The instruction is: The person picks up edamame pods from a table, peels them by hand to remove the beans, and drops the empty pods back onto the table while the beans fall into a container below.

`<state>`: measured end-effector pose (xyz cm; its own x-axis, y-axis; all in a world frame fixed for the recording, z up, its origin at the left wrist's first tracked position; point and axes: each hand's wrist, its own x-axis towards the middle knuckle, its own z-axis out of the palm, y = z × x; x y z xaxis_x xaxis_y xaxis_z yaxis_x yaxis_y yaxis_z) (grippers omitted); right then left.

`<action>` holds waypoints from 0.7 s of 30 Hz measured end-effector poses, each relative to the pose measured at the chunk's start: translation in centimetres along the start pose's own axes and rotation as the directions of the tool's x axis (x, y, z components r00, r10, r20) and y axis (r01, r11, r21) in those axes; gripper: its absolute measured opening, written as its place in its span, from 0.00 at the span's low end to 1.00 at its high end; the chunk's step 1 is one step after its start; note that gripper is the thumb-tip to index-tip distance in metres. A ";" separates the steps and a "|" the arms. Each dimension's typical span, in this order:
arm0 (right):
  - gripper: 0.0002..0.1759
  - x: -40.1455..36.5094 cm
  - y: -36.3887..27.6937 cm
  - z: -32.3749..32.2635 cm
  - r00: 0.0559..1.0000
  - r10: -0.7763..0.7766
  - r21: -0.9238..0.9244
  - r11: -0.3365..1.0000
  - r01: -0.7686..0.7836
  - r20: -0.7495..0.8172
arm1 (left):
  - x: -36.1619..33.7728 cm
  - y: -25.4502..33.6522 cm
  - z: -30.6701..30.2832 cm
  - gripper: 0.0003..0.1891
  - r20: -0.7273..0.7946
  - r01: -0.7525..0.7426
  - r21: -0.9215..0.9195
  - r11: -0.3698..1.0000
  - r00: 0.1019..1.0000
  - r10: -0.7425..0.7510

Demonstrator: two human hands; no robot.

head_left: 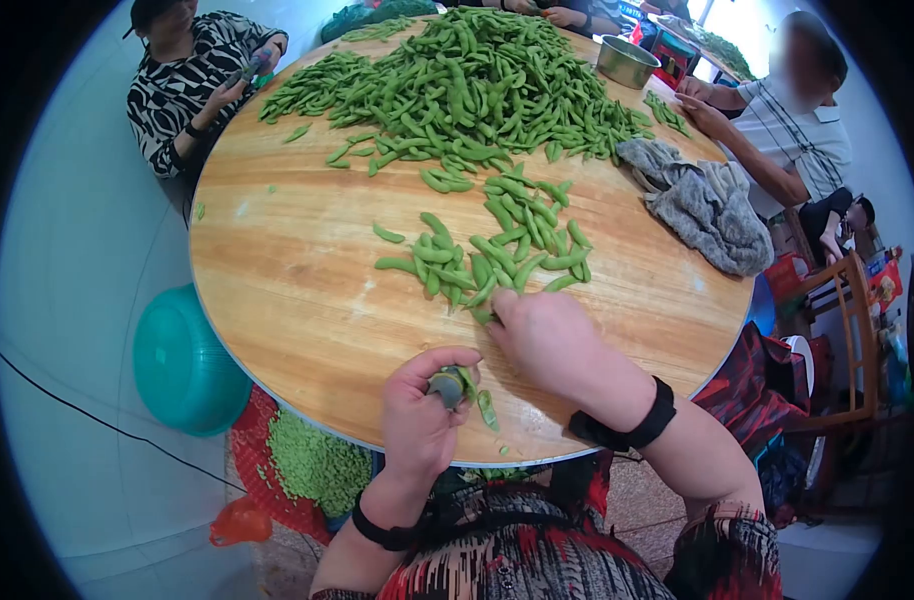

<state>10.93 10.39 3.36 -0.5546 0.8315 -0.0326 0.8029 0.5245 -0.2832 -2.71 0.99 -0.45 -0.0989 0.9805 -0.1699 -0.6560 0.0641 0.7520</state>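
Near the table's front edge, my left hand (pixel 418 415) is closed, its fingers curled round a green edamame pod (pixel 470 384). A small grey rounded piece (pixel 446 387) shows at the same fingers; I cannot make out what it is. My right hand (pixel 542 332) reaches to the near side of a small group of edamame pods (pixel 523 232), its fingertips pinched on one pod (pixel 482 315). The far side of its grip is partly hidden. A flattened green pod piece (pixel 488 410) lies between my hands, beside the left fingers.
A big heap of edamame pods (pixel 467 85) covers the back of the round wooden table (pixel 287 270). A grey cloth (pixel 702 205) and a metal bowl (pixel 627 62) lie to the right. Shelled beans (pixel 317 462) fill a red basket (pixel 252 450) below. Two people sit opposite.
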 end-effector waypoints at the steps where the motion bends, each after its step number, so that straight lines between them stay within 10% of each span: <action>1: 0.13 -0.5 0.3 0.1 1.000 0.004 0.046 0.999 -0.003 -0.011 | -0.1 0.1 0.6 0.10 0.000 0.015 0.039 0.999 1.000 -0.015; 3: 0.13 -1.5 1.4 0.1 0.997 0.014 0.093 0.996 -0.007 -0.072 | -0.2 0.1 0.8 0.12 0.001 0.029 0.078 0.997 1.000 -0.029; 5: 0.12 -2.7 2.3 -0.4 0.990 0.037 0.141 0.990 -0.018 -0.133 | -0.3 0.0 0.6 0.15 0.208 -0.126 0.590 0.798 0.978 0.001; 9: 0.12 -5.1 3.3 -1.3 0.975 0.223 0.608 0.774 -0.179 0.002 | -0.1 0.5 1.6 0.16 0.178 0.088 0.342 0.936 0.972 -0.156; 12: 0.09 -7.2 2.3 -1.7 0.902 0.049 0.901 -0.094 -0.423 0.429 | 0.1 0.7 2.4 0.14 0.190 0.271 -0.029 0.962 0.947 -0.261; 21: 0.13 -8.4 0.3 -1.2 0.946 -0.021 0.946 0.007 -0.323 0.323 | -0.1 -0.2 2.5 0.05 0.110 0.127 -0.028 0.991 0.986 -0.123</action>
<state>16.15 3.78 4.71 -0.6124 0.7164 -0.3343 -0.0224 -0.4384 -0.8985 -0.69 1.35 1.05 0.0655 0.9796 -0.1902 -0.6843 0.1828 0.7060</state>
